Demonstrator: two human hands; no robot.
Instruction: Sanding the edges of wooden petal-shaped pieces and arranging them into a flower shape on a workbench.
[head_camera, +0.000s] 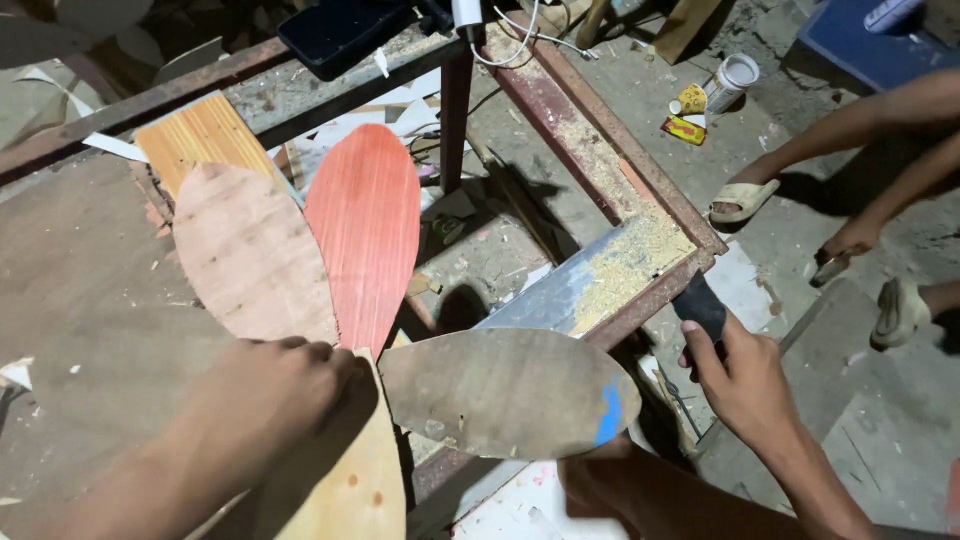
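Left hand (275, 390) presses flat, fingers curled, pinning the fanned petal boards (365, 225) at their near tips on the worktop (80, 290), while right hand (745, 380) grips a dark tool (700, 305) off the right edge.

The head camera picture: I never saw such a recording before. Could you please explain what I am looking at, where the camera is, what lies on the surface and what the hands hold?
There is no machine here, only a person working with bare hands. The one camera sits on the person's head and looks down. The left hand presses on the point where several leaf-shaped wooden pieces meet on a rough workbench: a pale brown piece, a red piece, a grey piece with a blue mark and a light yellowish piece. The fingers of the right hand are closed on a dark tool handle; its working end is hidden. Another person's hand and sandalled feet show at the right.
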